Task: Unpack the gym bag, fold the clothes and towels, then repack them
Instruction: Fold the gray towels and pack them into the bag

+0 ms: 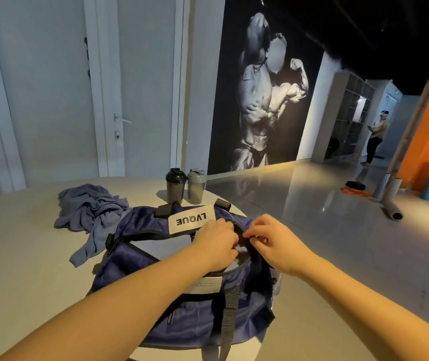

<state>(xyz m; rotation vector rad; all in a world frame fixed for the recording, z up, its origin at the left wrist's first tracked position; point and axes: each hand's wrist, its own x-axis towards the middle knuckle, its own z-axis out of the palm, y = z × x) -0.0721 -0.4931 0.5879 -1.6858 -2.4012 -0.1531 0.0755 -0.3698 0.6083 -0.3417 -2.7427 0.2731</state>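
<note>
A navy gym bag (140, 222) with a white LVQUE label lies on the round white table (20, 256), its top zip partly open with pale cloth showing inside. My left hand (217, 242) reaches into the opening at the bag's right end, fingers curled down out of sight. My right hand (273, 239) pinches the dark zip edge of the bag right beside it. A crumpled grey-blue towel (88, 209) lies on the table to the left of the bag.
Two shaker bottles, one black (175, 186) and one grey (196, 187), stand behind the bag near the table's far edge. Beyond the table lie rolled mats (390, 194) on a glossy floor. A person (376, 136) stands far back by shelves.
</note>
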